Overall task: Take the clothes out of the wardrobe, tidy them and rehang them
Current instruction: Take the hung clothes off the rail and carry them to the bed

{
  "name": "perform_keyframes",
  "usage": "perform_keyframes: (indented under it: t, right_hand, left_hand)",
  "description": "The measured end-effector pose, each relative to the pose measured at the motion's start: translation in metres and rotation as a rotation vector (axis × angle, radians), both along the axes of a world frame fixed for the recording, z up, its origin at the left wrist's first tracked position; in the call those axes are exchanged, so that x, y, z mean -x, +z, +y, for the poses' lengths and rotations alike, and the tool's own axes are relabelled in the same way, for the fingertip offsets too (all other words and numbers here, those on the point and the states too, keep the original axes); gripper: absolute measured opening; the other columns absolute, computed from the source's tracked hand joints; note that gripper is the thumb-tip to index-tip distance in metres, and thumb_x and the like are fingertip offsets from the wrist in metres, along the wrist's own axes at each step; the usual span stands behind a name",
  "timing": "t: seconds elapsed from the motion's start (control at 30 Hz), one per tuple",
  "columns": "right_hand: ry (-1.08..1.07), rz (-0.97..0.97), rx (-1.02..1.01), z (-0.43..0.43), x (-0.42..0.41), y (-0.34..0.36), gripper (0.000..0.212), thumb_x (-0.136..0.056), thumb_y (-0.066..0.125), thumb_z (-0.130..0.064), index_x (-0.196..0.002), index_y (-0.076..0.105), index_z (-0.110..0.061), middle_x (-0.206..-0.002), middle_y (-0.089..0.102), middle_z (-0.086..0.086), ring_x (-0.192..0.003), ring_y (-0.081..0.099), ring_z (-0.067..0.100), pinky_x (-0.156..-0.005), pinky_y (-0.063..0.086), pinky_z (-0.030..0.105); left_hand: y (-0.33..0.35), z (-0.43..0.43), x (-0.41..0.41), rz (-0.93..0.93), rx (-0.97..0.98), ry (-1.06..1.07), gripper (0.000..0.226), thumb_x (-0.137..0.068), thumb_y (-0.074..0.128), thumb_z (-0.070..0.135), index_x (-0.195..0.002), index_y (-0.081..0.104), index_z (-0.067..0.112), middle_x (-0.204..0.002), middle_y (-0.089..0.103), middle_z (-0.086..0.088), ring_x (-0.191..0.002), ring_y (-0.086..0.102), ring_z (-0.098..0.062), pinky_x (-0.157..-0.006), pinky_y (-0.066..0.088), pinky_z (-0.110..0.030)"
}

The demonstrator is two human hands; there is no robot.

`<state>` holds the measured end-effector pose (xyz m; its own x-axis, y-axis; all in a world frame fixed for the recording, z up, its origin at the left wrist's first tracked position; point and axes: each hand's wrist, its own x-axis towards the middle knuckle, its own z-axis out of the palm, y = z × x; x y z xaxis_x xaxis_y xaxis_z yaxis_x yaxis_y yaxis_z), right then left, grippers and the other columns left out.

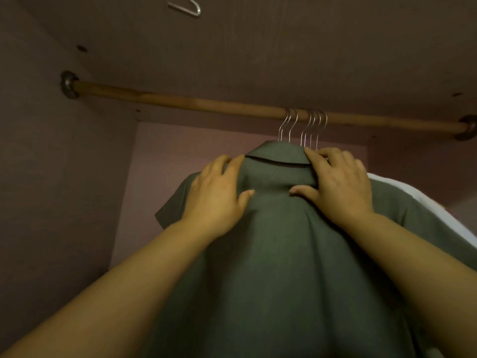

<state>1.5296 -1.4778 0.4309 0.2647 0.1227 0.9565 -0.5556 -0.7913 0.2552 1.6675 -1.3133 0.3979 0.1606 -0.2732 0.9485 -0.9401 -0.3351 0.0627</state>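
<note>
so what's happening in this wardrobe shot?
A person is tidying a dark green collared shirt that hangs on the wooden rail. The left hand lies flat on one shoulder; the right hand rests on the collar at the other side. Several wire hanger hooks sit bunched on the rail above it, and a white garment shows behind the shirt on the right. Neither hand clearly grips the fabric.

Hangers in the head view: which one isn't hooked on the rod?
The bare wire hanger at the top edge, up and left of the wooden rod. The other hooks are bunched on the rod above the green shirt.
</note>
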Motion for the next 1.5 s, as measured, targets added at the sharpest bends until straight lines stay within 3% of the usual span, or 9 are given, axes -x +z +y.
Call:
perform_keyframes:
  t: [0.13, 0.3, 0.5, 0.67, 0.77, 0.97, 1.1, 1.43, 1.5]
  right_hand:
    - [0.088, -0.020, 0.047, -0.005, 0.002, 0.006, 0.076, -0.065, 0.076, -0.050, -0.123, 0.059, -0.005, -0.105, 0.062, 0.019, -0.087, 0.057, 0.039, -0.074, 0.045, 0.043]
    - [0.148, -0.086, 0.094, 0.000, 0.003, 0.020, 0.076, -0.067, 0.073, -0.052, -0.125, 0.058, -0.004, -0.105, 0.061, 0.020, -0.085, 0.056, 0.040, -0.071, 0.044, 0.043]
    - [0.225, -0.098, 0.156, 0.020, 0.001, 0.018, 0.075, -0.069, 0.069, -0.052, -0.125, 0.057, -0.004, -0.107, 0.060, 0.021, -0.084, 0.056, 0.041, -0.068, 0.046, 0.043]
    - [0.330, 0.011, 0.180, 0.043, -0.009, -0.016, 0.074, -0.069, 0.068, -0.053, -0.124, 0.058, -0.006, -0.103, 0.062, 0.020, -0.080, 0.061, 0.038, -0.063, 0.049, 0.041]
    - [0.403, 0.070, 0.199, 0.061, -0.019, -0.047, 0.073, -0.070, 0.061, -0.058, -0.122, 0.061, -0.007, -0.099, 0.064, 0.017, -0.075, 0.063, 0.035, -0.059, 0.049, 0.038]
    - [0.612, 0.158, 0.139, 0.101, -0.035, -0.137, 0.068, -0.070, 0.057, -0.056, -0.117, 0.065, -0.007, -0.095, 0.065, 0.014, -0.070, 0.064, 0.031, -0.056, 0.049, 0.033]
    - [0.717, 0.211, 0.056, 0.127, -0.035, -0.198, 0.067, -0.071, 0.056, -0.054, -0.118, 0.064, -0.006, -0.095, 0.065, 0.014, -0.073, 0.065, 0.030, -0.058, 0.050, 0.034]
    - [0.817, 0.257, -0.104, 0.206, 0.023, -0.320, 0.065, -0.077, 0.062, -0.053, -0.123, 0.060, -0.007, -0.099, 0.061, 0.015, -0.087, 0.053, 0.024, -0.067, 0.053, 0.039]
    - [0.813, 0.250, -0.133, 0.226, 0.042, -0.338, 0.061, -0.084, 0.052, -0.053, -0.124, 0.058, -0.008, -0.103, 0.058, 0.013, -0.091, 0.049, 0.022, -0.070, 0.053, 0.040]
  left_hand:
    - [0.027, -0.011, -0.006, -0.034, -0.034, 0.095, 0.078, -0.087, 0.053, 0.050, -0.148, 0.015, 0.020, -0.150, 0.024, -0.007, -0.137, 0.023, -0.025, -0.110, 0.021, -0.038]
    - [0.050, -0.009, -0.010, -0.016, -0.100, 0.223, 0.086, -0.083, 0.052, 0.059, -0.149, 0.010, 0.023, -0.149, 0.031, -0.006, -0.136, 0.026, -0.024, -0.113, 0.008, -0.048]
    - [0.050, 0.020, -0.010, -0.036, 0.010, 0.209, 0.078, -0.082, 0.059, 0.052, -0.147, 0.023, 0.026, -0.134, 0.045, -0.010, -0.128, 0.036, -0.027, -0.112, 0.014, -0.045]
    - [-0.008, 0.062, -0.011, -0.028, 0.034, 0.220, 0.080, -0.079, 0.061, 0.051, -0.146, 0.028, 0.023, -0.116, 0.051, -0.012, -0.107, 0.046, -0.029, -0.093, 0.035, -0.038]
    - [-0.053, 0.091, -0.010, 0.019, 0.041, 0.233, 0.080, -0.076, 0.065, 0.050, -0.144, 0.033, 0.021, -0.114, 0.053, -0.011, -0.105, 0.048, -0.028, -0.090, 0.041, -0.039]
    - [-0.147, 0.156, 0.014, 0.147, -0.011, 0.388, 0.080, -0.073, 0.060, 0.057, -0.142, 0.035, 0.025, -0.111, 0.055, -0.008, -0.101, 0.049, -0.025, -0.085, 0.043, -0.040]
    - [-0.198, 0.195, 0.044, 0.197, -0.081, 0.472, 0.078, -0.073, 0.068, 0.049, -0.140, 0.040, 0.022, -0.108, 0.059, -0.011, -0.098, 0.053, -0.029, -0.081, 0.046, -0.044]
    - [-0.296, 0.280, 0.132, 0.236, -0.161, 0.576, 0.072, -0.069, 0.077, 0.042, -0.131, 0.053, 0.013, -0.095, 0.062, -0.009, -0.084, 0.058, -0.028, -0.072, 0.041, -0.038]
    - [-0.310, 0.298, 0.150, 0.240, -0.155, 0.563, 0.070, -0.070, 0.075, 0.044, -0.129, 0.055, 0.014, -0.093, 0.062, -0.008, -0.085, 0.056, -0.025, -0.072, 0.043, -0.038]
